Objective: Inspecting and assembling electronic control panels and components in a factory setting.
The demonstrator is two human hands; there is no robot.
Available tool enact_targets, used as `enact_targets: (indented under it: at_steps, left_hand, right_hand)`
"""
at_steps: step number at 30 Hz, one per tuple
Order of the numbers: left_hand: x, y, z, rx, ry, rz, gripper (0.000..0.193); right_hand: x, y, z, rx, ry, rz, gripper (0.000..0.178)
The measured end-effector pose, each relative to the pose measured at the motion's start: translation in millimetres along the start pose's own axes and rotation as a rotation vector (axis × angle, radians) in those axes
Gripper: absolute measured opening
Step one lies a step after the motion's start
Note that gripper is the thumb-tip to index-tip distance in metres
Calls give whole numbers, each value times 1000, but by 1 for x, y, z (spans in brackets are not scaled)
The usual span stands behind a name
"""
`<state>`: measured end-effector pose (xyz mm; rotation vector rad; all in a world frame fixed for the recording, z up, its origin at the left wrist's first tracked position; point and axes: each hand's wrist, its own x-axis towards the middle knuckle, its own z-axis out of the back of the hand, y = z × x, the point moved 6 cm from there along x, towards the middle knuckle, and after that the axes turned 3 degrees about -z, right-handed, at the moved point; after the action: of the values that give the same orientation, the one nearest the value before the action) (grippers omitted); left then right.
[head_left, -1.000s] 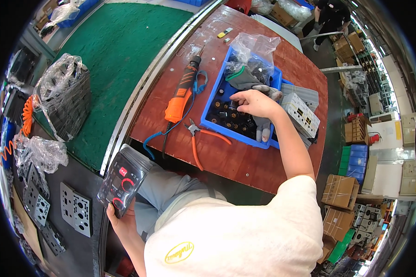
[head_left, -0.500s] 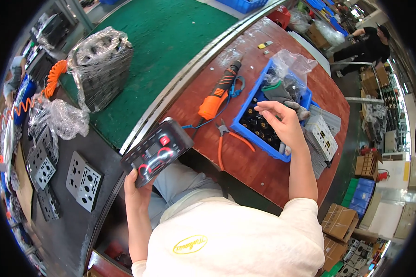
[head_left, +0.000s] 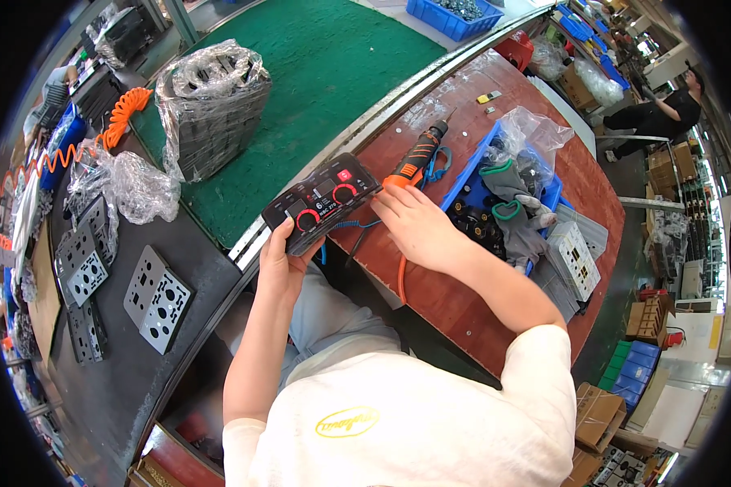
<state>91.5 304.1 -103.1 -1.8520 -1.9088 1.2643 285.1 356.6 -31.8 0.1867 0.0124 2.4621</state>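
My left hand [head_left: 282, 261] grips the near edge of a black control panel [head_left: 322, 201] with two red-ringed knobs and a red button, holding it over the wooden bench's edge. My right hand [head_left: 415, 227] rests at the panel's right end, fingers curled against it; whether something small is in them I cannot tell. An orange and black electric screwdriver [head_left: 418, 154] lies just beyond the right hand. A blue bin [head_left: 470, 183] to the right holds black knobs [head_left: 472, 223], grey gloves [head_left: 515, 188] and a clear bag [head_left: 528, 130].
Grey metal panels [head_left: 575, 258] lie right of the bin. A wrapped stack of metal parts [head_left: 211, 105] sits on the green mat [head_left: 317, 65]. Punched plates [head_left: 157, 297] lie at left, cartons [head_left: 599, 412] on the floor. A person [head_left: 662, 109] stands far right.
The left hand raised the control panel from beside my lap up to the bench edge. The right hand left the blue bin and came to the panel's right end.
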Motion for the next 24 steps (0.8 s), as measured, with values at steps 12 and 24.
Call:
enact_targets:
  at_steps: [12, 24]
  left_hand:
    - [9, 6, -3, -7, -34, 11, 40]
    - [26, 41, -28, -28, -19, 100, 37]
  right_hand:
    - [12, -43, -15, 73, 315, -10, 41]
    - [44, -43, 16, 253, 81, 21, 82]
